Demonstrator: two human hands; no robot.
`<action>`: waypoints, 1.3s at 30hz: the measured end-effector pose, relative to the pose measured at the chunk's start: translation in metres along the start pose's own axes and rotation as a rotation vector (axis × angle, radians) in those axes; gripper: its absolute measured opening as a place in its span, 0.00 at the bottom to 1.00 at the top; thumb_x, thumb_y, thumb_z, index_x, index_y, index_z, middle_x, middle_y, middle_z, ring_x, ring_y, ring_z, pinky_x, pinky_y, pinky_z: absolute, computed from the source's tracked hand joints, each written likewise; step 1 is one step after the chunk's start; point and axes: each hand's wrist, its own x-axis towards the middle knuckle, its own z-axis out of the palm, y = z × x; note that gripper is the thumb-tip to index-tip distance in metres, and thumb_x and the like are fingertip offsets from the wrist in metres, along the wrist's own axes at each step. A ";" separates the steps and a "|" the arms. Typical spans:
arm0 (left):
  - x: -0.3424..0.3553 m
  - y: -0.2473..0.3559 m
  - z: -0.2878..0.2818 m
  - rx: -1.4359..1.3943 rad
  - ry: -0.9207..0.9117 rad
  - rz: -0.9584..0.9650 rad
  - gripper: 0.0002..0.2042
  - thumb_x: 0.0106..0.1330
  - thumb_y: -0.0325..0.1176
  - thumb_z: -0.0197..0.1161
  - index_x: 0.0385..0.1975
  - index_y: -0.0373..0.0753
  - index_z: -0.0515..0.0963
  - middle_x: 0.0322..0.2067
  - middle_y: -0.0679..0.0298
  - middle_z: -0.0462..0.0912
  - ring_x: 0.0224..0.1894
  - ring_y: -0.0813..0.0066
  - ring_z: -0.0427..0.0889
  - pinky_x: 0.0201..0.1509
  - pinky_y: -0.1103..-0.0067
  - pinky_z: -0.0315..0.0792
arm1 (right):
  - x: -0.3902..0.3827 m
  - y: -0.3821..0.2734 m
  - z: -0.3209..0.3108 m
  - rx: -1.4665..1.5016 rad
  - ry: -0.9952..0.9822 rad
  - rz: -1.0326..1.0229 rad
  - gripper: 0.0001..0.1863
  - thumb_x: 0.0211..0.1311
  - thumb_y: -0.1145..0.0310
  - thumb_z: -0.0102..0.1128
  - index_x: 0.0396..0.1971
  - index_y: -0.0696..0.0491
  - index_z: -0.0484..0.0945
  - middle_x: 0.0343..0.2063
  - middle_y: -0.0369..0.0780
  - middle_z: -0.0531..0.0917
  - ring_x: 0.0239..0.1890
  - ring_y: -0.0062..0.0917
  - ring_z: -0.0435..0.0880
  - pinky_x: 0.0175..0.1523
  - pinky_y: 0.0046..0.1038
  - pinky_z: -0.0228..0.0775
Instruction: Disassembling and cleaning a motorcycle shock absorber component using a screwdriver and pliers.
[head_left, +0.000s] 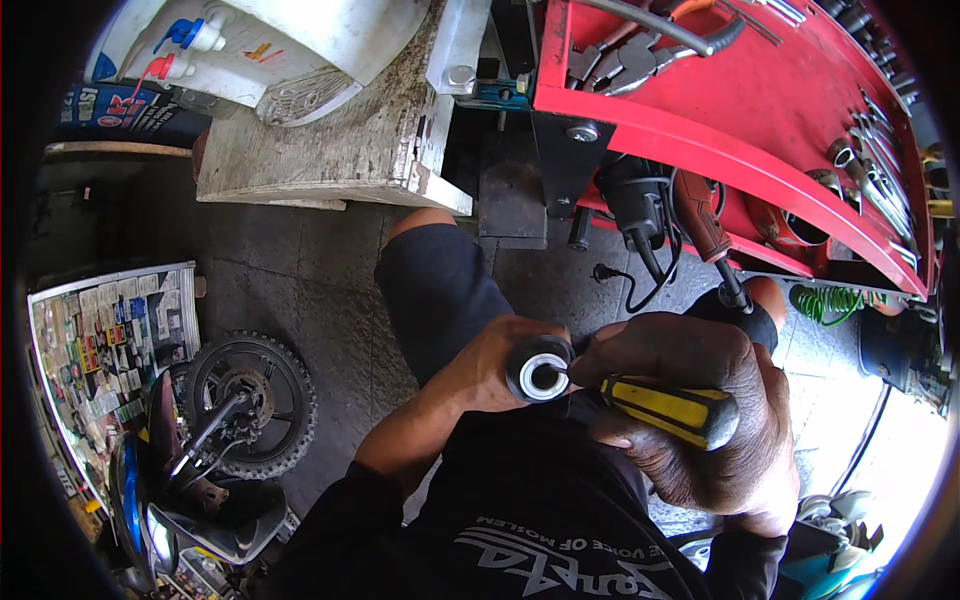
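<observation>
In front of my lap, my left hand [487, 362] is wrapped round a black tube-shaped part [519, 372] that points up toward me. A pale metal ring [544, 377] surrounds the dark hole in its end. My right hand [715, 400] is closed on a screwdriver [672, 408] with a yellow and black handle. Its thin shaft points left and meets the ring's right edge, where my fingertips are close by. Whether the tip is inside the hole or only against the rim, I cannot tell. The rest of the part is hidden behind my left hand.
Ahead on the right stands a red tool cart [700, 138] with pliers [640, 60] and several wrenches [880, 165]. A corded power tool [697, 215] hangs from its lower shelf. A worn wooden bench [320, 160] is ahead left. A motorcycle wheel [250, 405] stands at the left.
</observation>
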 end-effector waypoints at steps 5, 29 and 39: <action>0.000 -0.003 0.003 -0.075 0.051 0.074 0.12 0.53 0.30 0.75 0.29 0.37 0.76 0.24 0.60 0.82 0.26 0.62 0.84 0.31 0.74 0.74 | 0.002 -0.003 -0.007 -0.092 -0.067 0.041 0.29 0.53 0.59 0.78 0.49 0.54 0.73 0.37 0.38 0.89 0.42 0.31 0.89 0.51 0.31 0.77; 0.011 0.005 -0.002 -0.119 0.089 0.101 0.09 0.54 0.25 0.70 0.25 0.35 0.73 0.22 0.59 0.77 0.23 0.60 0.79 0.29 0.73 0.70 | -0.008 0.021 0.024 0.044 0.064 -0.047 0.19 0.48 0.78 0.76 0.41 0.56 0.78 0.33 0.42 0.88 0.37 0.31 0.90 0.40 0.30 0.82; 0.013 0.007 -0.006 -0.124 0.060 0.068 0.11 0.55 0.27 0.74 0.26 0.35 0.74 0.23 0.59 0.79 0.23 0.62 0.81 0.27 0.73 0.71 | -0.012 0.019 0.019 0.035 0.087 -0.083 0.15 0.50 0.82 0.72 0.38 0.56 0.78 0.33 0.46 0.87 0.37 0.35 0.91 0.40 0.30 0.84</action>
